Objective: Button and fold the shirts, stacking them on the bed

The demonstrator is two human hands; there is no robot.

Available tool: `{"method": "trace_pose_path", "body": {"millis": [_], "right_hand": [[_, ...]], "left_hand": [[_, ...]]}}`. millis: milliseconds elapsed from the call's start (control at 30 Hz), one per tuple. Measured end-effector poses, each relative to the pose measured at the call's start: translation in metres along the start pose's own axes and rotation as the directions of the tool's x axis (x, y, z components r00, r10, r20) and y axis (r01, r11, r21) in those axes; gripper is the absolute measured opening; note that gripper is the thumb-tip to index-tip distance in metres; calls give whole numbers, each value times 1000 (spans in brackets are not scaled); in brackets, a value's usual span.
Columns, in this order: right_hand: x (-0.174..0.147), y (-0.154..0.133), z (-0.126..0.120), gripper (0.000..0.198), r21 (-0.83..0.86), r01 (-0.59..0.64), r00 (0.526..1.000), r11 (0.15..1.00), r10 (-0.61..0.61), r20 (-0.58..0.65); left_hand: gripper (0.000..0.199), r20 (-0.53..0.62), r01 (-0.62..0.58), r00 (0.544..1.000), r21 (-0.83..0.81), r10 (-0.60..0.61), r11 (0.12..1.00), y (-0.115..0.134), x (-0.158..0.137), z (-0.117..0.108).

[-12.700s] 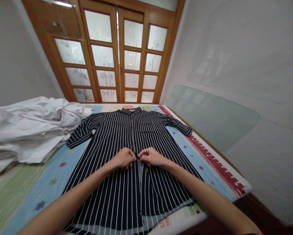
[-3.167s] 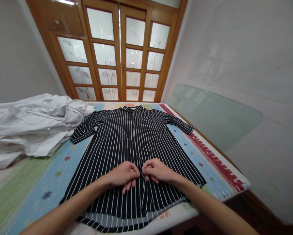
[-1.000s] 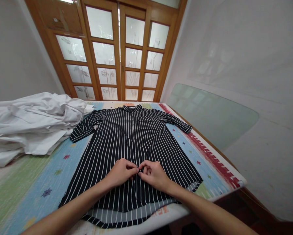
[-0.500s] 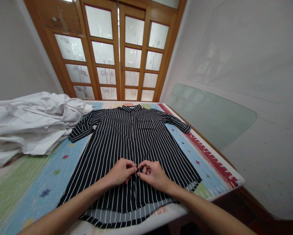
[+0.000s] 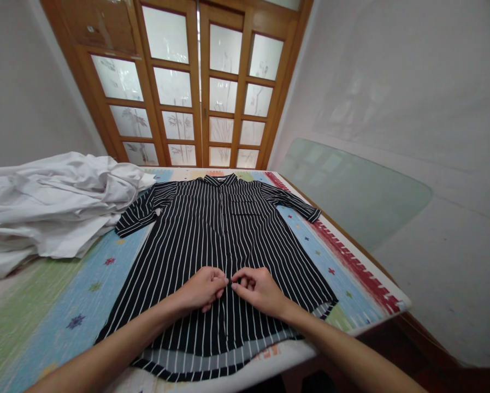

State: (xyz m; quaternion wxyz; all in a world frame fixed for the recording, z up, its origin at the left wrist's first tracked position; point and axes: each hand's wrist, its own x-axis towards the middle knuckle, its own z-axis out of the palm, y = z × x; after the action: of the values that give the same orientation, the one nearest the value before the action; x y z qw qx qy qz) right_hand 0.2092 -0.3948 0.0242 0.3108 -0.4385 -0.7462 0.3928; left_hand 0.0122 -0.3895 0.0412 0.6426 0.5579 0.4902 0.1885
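Observation:
A black shirt with white stripes (image 5: 195,234) lies front up and spread flat, its collar at the far end and its hem near me. Over the lower part of the button placket, my left hand (image 5: 207,286) is closed in a pinch on the shirt's front edge. Facing it from the right, my right hand (image 5: 258,289) pinches the placket too, thumb and forefinger together. The fingertips of both hands almost meet. Any button between them is too small or hidden to make out.
Crumpled white cloth (image 5: 60,207) is heaped at the left, touching the shirt's sleeve. A patterned cloth (image 5: 93,273) covers the table, whose right edge runs beside a wall with a pale glass panel (image 5: 351,191). Wooden doors (image 5: 204,82) stand beyond.
Both hands stay at the same spot on the placket, with only slight finger movement. The fingertips have drawn a little apart. The shirt lies as before.

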Motion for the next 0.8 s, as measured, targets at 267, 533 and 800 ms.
{"method": "trace_pose_path", "body": {"millis": [267, 533, 800], "right_hand": [[-1, 0, 3, 13, -48, 90, 995, 995, -92, -44], [-5, 2, 7, 15, -174, 233, 951, 957, -261, -166], [-7, 5, 10, 19, -268, 379, 881, 886, -434, -188]], "left_hand": [[29, 41, 16, 999, -81, -13, 997, -1, 1, 0], [30, 42, -32, 999, -51, 35, 998, 1, 0, -1], [28, -66, -90, 992, 176, 103, 980, 2, 0, -2]]}}
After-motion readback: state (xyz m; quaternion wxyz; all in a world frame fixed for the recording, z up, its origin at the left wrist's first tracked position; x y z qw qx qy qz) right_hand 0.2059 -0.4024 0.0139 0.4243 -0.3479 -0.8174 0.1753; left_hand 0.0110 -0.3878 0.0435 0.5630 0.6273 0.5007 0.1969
